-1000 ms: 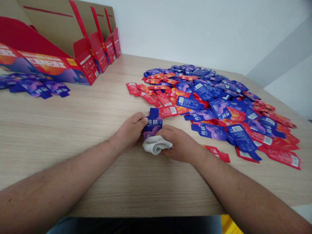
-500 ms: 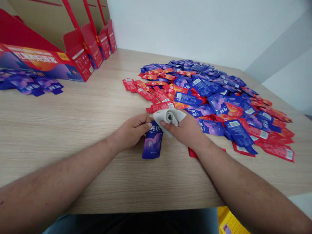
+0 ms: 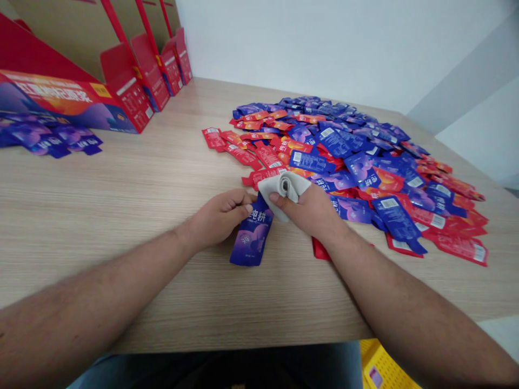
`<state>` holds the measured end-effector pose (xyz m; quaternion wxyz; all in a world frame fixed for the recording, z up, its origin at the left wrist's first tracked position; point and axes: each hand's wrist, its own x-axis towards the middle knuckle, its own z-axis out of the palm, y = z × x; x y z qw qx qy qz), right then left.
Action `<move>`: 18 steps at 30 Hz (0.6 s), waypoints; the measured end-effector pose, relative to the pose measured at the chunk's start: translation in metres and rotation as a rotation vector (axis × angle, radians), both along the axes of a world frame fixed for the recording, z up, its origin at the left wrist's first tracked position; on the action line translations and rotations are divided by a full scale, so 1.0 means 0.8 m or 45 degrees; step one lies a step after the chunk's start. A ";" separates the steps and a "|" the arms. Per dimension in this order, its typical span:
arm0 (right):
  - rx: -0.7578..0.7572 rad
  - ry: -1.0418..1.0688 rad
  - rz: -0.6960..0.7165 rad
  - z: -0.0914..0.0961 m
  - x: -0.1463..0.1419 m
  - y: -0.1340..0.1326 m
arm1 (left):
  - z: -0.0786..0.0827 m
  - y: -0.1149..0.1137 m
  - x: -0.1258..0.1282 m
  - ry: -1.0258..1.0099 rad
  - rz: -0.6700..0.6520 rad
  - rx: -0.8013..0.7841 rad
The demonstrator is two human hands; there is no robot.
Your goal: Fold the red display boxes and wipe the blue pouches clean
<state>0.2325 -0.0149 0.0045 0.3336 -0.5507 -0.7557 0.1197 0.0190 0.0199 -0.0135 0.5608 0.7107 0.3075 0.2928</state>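
Observation:
My left hand [image 3: 221, 218] pinches the upper part of a blue-purple foil sachet [image 3: 251, 237] with Chinese lettering, holding it tilted on the wood table [image 3: 121, 178]. My right hand [image 3: 304, 212] grips a folded grey cloth [image 3: 284, 189] around the sachet's top end, so that end is hidden. The sachet's lower end rests on the tabletop. Just beyond the cloth lies a large heap of red and blue sachets [image 3: 357, 162]. A red sachet [image 3: 320, 249] shows beneath my right wrist.
Red printed cardboard display cartons [image 3: 73, 102] stand in a row at the far left edge, with loose purple sachets [image 3: 48, 139] in front. A yellow crate [image 3: 381, 367] sits below the table's near edge. A white wall rises behind.
The cloth has moved from the sachet's lower part up to its top end. The sachet now leans more, with its top toward my right hand, and the view has shifted slightly.

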 end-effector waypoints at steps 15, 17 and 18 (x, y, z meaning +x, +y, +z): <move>-0.074 -0.004 0.040 0.002 -0.003 -0.003 | 0.002 -0.001 -0.001 0.107 0.011 0.055; -0.073 0.005 0.011 0.002 -0.003 -0.003 | 0.002 -0.001 -0.001 0.080 0.014 0.025; -0.062 -0.003 0.013 0.002 -0.003 -0.003 | 0.001 -0.001 -0.001 0.072 0.013 0.022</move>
